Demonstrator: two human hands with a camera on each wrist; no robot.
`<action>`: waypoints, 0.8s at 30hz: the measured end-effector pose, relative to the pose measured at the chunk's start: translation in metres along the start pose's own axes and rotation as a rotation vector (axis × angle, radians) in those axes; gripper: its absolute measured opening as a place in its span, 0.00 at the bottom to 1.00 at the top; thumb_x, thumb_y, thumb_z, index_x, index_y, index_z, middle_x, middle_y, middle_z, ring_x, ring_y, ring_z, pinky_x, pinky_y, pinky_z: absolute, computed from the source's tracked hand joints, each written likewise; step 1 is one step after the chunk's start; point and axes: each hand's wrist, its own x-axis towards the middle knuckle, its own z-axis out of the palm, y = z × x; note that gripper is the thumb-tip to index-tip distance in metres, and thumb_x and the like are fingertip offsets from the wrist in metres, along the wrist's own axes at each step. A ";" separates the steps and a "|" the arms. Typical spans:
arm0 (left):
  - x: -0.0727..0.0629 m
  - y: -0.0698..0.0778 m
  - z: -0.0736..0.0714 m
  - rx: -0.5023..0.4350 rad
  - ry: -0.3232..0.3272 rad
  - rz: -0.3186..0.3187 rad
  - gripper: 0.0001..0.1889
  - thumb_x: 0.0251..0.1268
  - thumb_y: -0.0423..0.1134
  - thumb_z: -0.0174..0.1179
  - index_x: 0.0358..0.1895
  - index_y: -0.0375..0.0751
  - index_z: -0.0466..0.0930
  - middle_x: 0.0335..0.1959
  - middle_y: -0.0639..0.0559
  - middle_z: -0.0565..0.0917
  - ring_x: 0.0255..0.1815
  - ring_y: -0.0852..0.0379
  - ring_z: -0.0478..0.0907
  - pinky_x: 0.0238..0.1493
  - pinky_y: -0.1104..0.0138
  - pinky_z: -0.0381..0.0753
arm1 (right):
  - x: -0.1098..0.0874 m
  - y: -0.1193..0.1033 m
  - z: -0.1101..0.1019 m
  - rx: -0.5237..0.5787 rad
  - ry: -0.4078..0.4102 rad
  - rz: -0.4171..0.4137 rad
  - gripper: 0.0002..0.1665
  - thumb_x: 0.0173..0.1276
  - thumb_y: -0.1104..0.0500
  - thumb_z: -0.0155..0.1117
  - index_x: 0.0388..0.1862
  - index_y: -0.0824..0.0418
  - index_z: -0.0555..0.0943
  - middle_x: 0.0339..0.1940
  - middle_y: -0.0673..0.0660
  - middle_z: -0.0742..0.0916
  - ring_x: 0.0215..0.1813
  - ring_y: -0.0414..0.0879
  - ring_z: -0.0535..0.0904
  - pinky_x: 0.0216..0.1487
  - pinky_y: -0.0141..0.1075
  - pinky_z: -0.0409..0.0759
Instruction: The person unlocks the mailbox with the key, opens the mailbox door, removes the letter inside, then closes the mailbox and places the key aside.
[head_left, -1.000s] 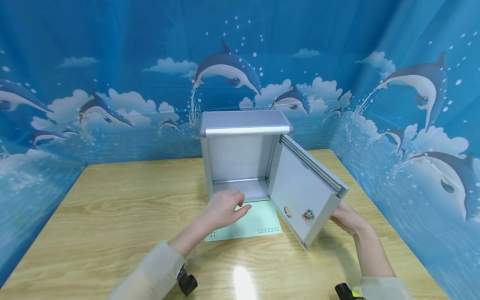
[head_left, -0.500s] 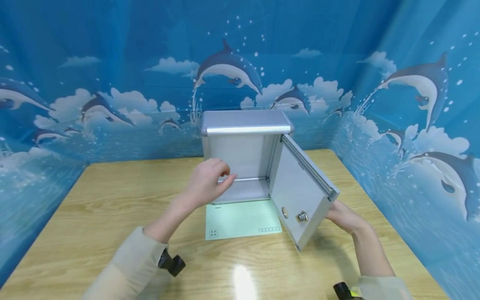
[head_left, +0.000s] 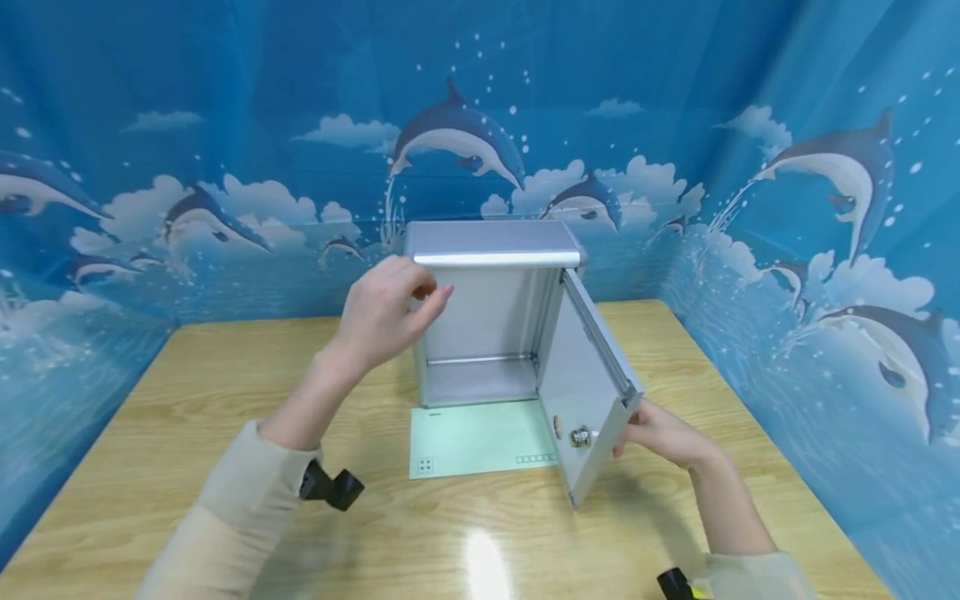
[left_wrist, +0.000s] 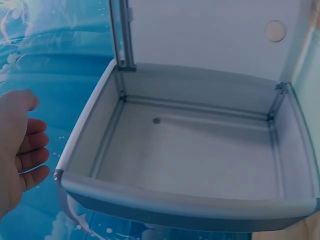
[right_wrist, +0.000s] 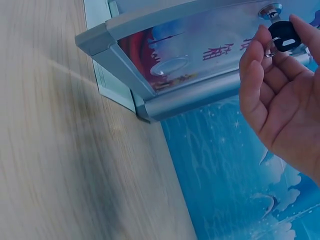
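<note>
Likely the light, stiff lower-right door (head_left: 579, 371) handled best by the key (right_wrist: 286, 34) the right hand (head_left: 662, 432) pinched, left hand (head_left: 381, 310) loosely curled.

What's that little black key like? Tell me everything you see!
The key has a black head, plastic by the look, with a pale mark on it, and a shiny metal ring at the head. Its silvery shaft goes into the round lock on the outside of the open door. The right hand pinches the head between thumb and fingers.
</note>
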 end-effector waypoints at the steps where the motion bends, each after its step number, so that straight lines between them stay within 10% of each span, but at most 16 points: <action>1: 0.002 -0.002 -0.002 0.002 -0.003 -0.008 0.07 0.59 0.37 0.62 0.28 0.37 0.79 0.25 0.48 0.78 0.30 0.53 0.73 0.31 0.64 0.73 | 0.001 0.000 0.001 0.002 -0.016 -0.008 0.21 0.63 0.71 0.52 0.56 0.72 0.67 0.39 0.58 0.80 0.33 0.46 0.78 0.33 0.43 0.79; 5: 0.011 -0.010 -0.009 0.010 -0.028 -0.048 0.07 0.60 0.37 0.61 0.32 0.34 0.79 0.29 0.45 0.78 0.35 0.50 0.73 0.36 0.61 0.72 | 0.008 -0.002 0.006 -0.001 -0.088 -0.049 0.09 0.70 0.69 0.48 0.41 0.71 0.76 0.31 0.55 0.83 0.31 0.49 0.79 0.33 0.44 0.80; 19: 0.033 -0.025 -0.010 0.010 -0.286 -0.151 0.11 0.65 0.41 0.56 0.41 0.38 0.82 0.38 0.47 0.76 0.41 0.51 0.69 0.42 0.59 0.71 | 0.035 -0.010 0.029 -0.036 -0.176 -0.054 0.12 0.73 0.63 0.47 0.39 0.70 0.76 0.28 0.61 0.80 0.29 0.44 0.77 0.31 0.41 0.79; 24: 0.031 -0.027 -0.007 0.000 -0.283 -0.136 0.10 0.65 0.39 0.56 0.41 0.38 0.82 0.39 0.46 0.77 0.43 0.50 0.70 0.44 0.58 0.72 | 0.046 -0.012 0.044 -0.030 -0.176 -0.012 0.14 0.74 0.59 0.46 0.38 0.69 0.75 0.28 0.56 0.80 0.30 0.42 0.76 0.33 0.41 0.80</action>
